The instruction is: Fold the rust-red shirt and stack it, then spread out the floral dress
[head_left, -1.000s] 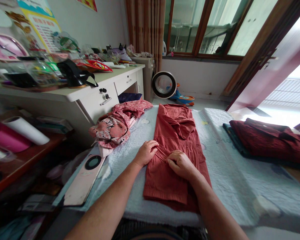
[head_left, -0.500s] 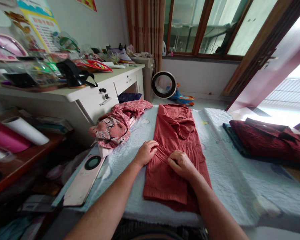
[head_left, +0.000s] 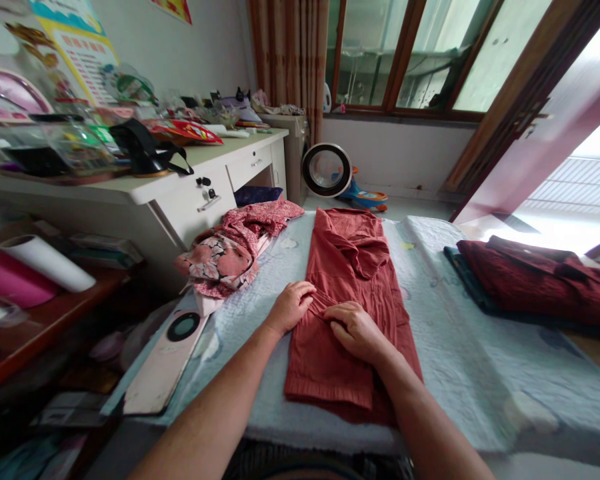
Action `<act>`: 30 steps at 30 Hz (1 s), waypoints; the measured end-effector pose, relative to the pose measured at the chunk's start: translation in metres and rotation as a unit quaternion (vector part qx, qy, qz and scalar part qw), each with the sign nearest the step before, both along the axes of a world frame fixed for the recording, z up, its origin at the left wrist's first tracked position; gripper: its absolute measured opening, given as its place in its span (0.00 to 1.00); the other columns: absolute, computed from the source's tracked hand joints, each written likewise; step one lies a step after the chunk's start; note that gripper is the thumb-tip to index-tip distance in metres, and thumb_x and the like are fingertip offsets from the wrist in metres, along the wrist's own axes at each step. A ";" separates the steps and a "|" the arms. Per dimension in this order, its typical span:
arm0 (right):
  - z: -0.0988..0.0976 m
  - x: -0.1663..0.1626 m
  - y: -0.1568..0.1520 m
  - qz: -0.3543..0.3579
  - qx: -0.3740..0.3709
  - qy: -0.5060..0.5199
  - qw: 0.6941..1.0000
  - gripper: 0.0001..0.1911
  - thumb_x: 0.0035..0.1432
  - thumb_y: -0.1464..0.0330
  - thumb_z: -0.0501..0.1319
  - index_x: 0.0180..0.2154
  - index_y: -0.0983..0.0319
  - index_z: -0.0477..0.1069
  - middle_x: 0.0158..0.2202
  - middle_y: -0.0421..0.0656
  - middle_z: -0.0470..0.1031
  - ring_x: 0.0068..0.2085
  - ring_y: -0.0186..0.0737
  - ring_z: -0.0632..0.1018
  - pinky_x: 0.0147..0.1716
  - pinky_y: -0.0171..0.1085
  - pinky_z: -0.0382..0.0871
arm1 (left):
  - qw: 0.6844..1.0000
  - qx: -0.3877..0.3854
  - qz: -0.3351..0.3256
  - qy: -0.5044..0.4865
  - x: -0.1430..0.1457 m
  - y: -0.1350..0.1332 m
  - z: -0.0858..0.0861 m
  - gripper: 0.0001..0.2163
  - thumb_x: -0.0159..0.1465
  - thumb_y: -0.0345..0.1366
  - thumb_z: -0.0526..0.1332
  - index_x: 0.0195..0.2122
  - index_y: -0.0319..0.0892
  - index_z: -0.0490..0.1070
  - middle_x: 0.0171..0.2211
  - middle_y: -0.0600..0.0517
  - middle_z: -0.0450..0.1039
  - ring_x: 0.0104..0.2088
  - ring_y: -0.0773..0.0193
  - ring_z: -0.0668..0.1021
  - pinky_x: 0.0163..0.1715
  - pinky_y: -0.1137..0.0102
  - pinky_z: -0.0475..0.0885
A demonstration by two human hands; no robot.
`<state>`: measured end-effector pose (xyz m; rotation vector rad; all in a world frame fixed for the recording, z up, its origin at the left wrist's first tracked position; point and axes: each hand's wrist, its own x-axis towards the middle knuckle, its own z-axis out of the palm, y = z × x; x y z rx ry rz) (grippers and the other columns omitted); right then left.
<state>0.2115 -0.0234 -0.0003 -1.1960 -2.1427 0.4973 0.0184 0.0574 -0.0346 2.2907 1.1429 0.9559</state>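
A rust-red garment [head_left: 330, 360] lies folded lengthwise on a pale blue quilted cover [head_left: 460, 360], its gathered hem toward me and a crumpled part at the far end. At its left edge, my left hand [head_left: 293, 307] is closed, with thumb and fingers pinching the cloth. My right hand [head_left: 357, 330] rests on the middle of the garment, just right of the left one. Its fingers stretch leftward over the fabric, the thumb slightly apart from them. What lies beneath the right palm is hidden.
To the left are a crumpled pink floral cloth [head_left: 220, 260] and a flat whitish board with a dark ring [head_left: 160, 373]. Dark red folded clothes [head_left: 535, 280] lie at the right. A cluttered desk [head_left: 180, 200] stands left, and a round-doored appliance [head_left: 303, 160] is behind.
My right hand has slid a little left across the garment, its fingers straightening from a more curled pose. The left hand keeps its place at the edge.
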 end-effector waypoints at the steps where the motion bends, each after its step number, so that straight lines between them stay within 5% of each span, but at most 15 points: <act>1: -0.001 0.000 0.000 -0.001 0.000 -0.007 1.000 0.14 0.57 0.76 0.56 0.41 0.60 0.76 0.42 0.44 0.81 0.45 0.42 0.78 0.50 0.42 0.66 | 1.000 0.001 0.000 0.000 0.000 0.000 0.000 0.11 0.62 0.27 0.59 0.42 0.44 0.77 0.45 0.50 0.78 0.48 0.59 0.77 0.54 0.61 0.71; 14: 0.003 0.003 0.001 -0.017 0.021 -0.036 0.999 0.10 0.58 0.74 0.57 0.30 0.61 0.77 0.28 0.43 0.78 0.32 0.38 0.76 0.39 0.37 0.67 | 1.000 0.007 0.002 0.003 0.000 0.000 -0.002 0.11 0.62 0.26 0.60 0.42 0.44 0.77 0.46 0.50 0.78 0.48 0.59 0.77 0.54 0.62 0.71; 30: 0.006 0.013 0.000 -0.029 0.004 -0.042 0.999 0.17 0.60 0.72 0.54 0.18 0.61 0.62 0.20 0.39 0.68 0.24 0.32 0.67 0.29 0.34 0.57 | 1.000 0.009 0.000 0.006 0.000 0.001 -0.005 0.11 0.62 0.25 0.60 0.42 0.41 0.77 0.46 0.49 0.78 0.49 0.60 0.77 0.54 0.62 0.70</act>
